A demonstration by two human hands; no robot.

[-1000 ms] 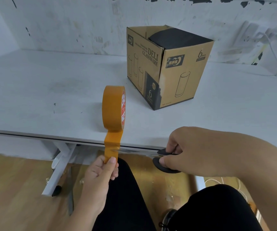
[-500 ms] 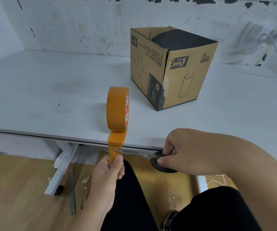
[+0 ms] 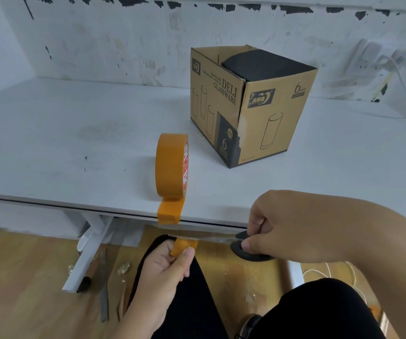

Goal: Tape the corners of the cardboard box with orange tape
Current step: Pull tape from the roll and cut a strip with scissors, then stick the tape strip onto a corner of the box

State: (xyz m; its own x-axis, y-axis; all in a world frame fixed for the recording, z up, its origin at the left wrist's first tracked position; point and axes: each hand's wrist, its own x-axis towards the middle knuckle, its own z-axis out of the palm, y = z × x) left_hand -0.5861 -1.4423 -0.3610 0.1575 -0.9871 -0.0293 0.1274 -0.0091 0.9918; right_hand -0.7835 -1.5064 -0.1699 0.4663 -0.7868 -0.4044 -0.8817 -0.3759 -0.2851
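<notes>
An orange tape roll (image 3: 171, 166) stands on edge near the front of the white table (image 3: 74, 148), its loose end hanging over the table's edge. My left hand (image 3: 165, 267) pinches a short cut strip of orange tape (image 3: 182, 245) below the edge. Black-handled scissors (image 3: 243, 245) are gripped in my right hand (image 3: 294, 228), their blades pointing left between the roll's end and the strip. The open cardboard box (image 3: 250, 104), printed DELI GLASSWARE, stands further back with a black item inside.
A scuffed white wall runs behind the table. White cables (image 3: 397, 69) lie at the back right. Below are a white table leg (image 3: 87, 255), a wooden floor with scraps, and my dark-trousered legs.
The tape between roll and left hand has been cut through. The strip now sits free in my left hand, and the roll's end hangs short over the table edge.
</notes>
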